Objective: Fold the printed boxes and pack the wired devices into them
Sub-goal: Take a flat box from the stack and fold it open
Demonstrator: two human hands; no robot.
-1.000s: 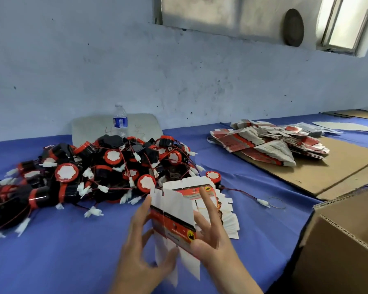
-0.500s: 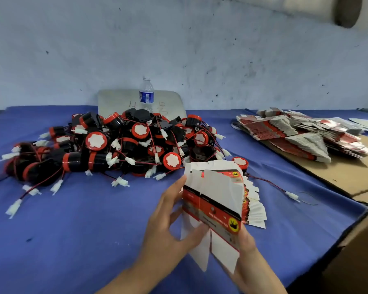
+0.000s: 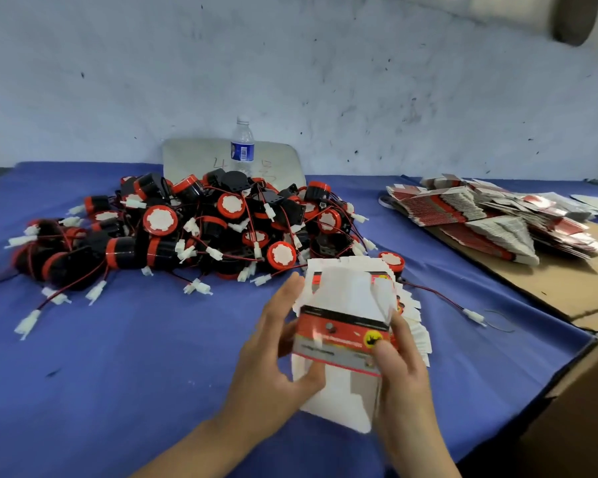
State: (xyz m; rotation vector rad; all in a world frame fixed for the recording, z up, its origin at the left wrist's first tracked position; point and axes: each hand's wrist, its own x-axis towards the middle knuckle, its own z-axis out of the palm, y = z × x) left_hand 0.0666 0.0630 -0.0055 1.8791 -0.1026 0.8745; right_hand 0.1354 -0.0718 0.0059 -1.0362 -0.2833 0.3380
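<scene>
Both hands hold one printed box (image 3: pixel 342 339), red, black and white, partly opened above the blue table. My left hand (image 3: pixel 273 360) grips its left side, thumb under the lower flap. My right hand (image 3: pixel 401 374) grips the right side, thumb pressing the yellow mark on the front. Behind the box lies a small stack of flat boxes (image 3: pixel 413 322). A heap of black-and-red wired devices (image 3: pixel 194 229) with white plugs lies beyond the hands. One device (image 3: pixel 392 261) sits apart by the stack, its wire trailing right.
A large pile of flat printed boxes (image 3: pixel 491 219) rests on brown cardboard (image 3: pixel 567 284) at the right. A water bottle (image 3: pixel 242 146) stands before a grey board (image 3: pixel 194 160) at the wall. A cardboard carton (image 3: pixel 580 408) sits at the lower right.
The box has turned from edge-on to front face towards me and opened wider. My right hand moved from behind it to its right side. The view dropped towards the table.
</scene>
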